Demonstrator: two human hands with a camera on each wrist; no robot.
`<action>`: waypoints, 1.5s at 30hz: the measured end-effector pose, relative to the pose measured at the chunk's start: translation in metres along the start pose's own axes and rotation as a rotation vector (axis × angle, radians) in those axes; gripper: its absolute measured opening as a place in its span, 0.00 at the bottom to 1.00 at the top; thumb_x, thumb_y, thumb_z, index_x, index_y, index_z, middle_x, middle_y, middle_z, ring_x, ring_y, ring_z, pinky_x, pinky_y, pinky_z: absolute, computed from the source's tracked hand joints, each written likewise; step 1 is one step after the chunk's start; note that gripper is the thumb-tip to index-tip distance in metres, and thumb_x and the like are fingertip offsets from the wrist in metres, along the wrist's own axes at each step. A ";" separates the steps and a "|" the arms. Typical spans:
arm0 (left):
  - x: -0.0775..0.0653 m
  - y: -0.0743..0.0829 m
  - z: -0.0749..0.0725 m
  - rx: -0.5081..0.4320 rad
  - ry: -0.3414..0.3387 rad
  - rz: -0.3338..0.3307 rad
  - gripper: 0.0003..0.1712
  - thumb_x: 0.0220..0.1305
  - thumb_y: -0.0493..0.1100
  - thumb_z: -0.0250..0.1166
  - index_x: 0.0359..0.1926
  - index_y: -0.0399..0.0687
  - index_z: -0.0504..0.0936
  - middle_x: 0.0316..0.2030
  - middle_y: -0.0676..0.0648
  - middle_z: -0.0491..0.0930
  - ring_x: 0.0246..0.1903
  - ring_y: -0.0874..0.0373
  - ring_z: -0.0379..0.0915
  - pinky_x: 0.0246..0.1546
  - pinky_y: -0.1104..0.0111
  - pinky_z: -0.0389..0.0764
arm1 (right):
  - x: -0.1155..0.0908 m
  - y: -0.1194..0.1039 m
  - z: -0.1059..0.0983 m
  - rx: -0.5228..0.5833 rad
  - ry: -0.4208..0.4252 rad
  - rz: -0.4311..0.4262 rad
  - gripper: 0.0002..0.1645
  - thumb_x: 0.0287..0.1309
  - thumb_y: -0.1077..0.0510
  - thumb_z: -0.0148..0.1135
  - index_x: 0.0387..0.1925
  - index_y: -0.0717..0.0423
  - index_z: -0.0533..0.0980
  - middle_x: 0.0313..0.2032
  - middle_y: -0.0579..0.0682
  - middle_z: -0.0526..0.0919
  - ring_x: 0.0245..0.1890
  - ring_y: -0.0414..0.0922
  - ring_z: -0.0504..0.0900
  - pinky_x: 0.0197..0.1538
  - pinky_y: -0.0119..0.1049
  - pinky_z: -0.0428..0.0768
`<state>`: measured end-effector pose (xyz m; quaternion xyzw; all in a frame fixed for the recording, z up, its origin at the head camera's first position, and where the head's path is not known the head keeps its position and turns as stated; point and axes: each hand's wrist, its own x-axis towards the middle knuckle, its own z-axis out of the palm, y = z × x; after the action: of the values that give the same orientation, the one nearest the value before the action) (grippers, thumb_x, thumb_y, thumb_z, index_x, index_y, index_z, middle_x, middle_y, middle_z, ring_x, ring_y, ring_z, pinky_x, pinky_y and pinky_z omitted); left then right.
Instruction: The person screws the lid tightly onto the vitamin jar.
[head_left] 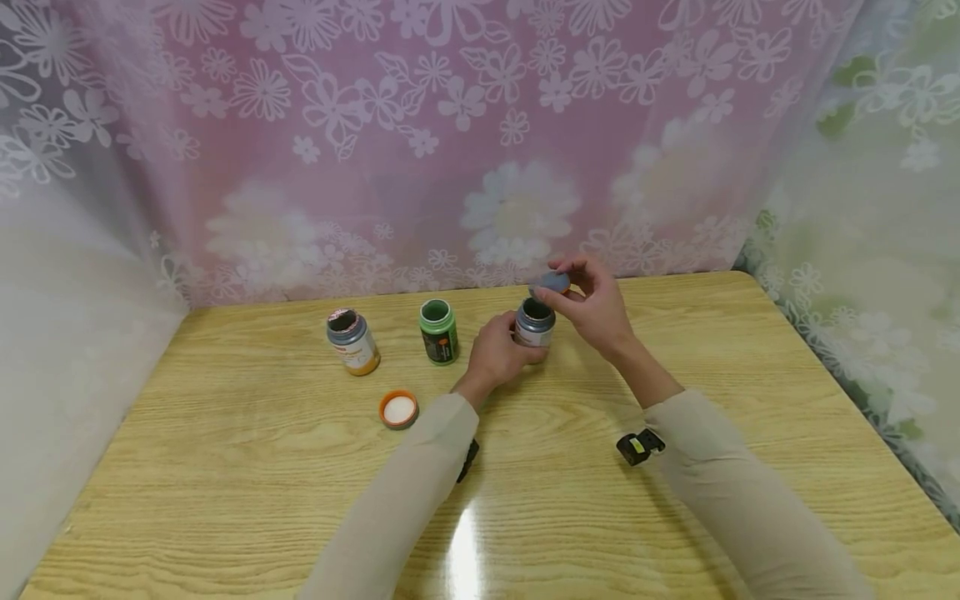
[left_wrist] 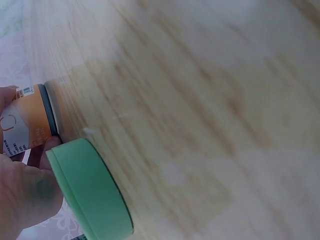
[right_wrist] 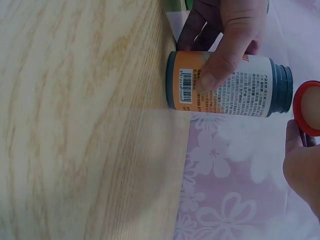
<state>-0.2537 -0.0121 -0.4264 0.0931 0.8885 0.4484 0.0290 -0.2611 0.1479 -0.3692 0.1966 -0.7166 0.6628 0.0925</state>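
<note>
At the back of the table, my left hand (head_left: pixel 497 350) grips a dark grey bottle (head_left: pixel 534 333) with an orange and white label. Its neck is uncapped and it stands upright; the right wrist view shows the thumb across the label (right_wrist: pixel 235 92). My right hand (head_left: pixel 597 307) pinches a grey lid (head_left: pixel 553 283) just above the mouth, tilted and apart from the rim. An orange-red inner ring (right_wrist: pixel 301 110) on that lid faces the bottle. Close by the left wrist stands a green lid (left_wrist: pixel 95 190), hidden in the head view.
Left of my hands stand an uncapped green bottle (head_left: pixel 439 337) and another grey bottle (head_left: pixel 356 346) with torn foil round its mouth. An upturned lid (head_left: pixel 398 409) with an orange rim lies near my left forearm. A floral curtain (head_left: pixel 420 167) hangs behind the wooden table (head_left: pixel 247 467).
</note>
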 end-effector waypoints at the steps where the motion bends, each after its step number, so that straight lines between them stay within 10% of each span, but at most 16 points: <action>1: 0.000 0.000 0.000 0.001 0.000 0.000 0.31 0.52 0.48 0.75 0.56 0.46 0.76 0.46 0.48 0.78 0.45 0.55 0.76 0.48 0.62 0.75 | 0.000 0.001 0.000 0.005 0.000 0.002 0.19 0.55 0.66 0.68 0.42 0.68 0.69 0.54 0.56 0.74 0.52 0.49 0.74 0.54 0.38 0.75; 45: -0.002 -0.003 -0.001 -0.005 0.002 -0.008 0.29 0.53 0.50 0.73 0.55 0.48 0.76 0.46 0.50 0.77 0.43 0.56 0.75 0.45 0.62 0.76 | -0.019 -0.011 0.005 -0.103 -0.188 0.053 0.12 0.59 0.68 0.63 0.35 0.73 0.68 0.60 0.62 0.68 0.63 0.54 0.67 0.63 0.48 0.65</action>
<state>-0.2524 -0.0146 -0.4280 0.0891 0.8878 0.4505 0.0304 -0.2387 0.1457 -0.3676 0.2340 -0.7603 0.6057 0.0173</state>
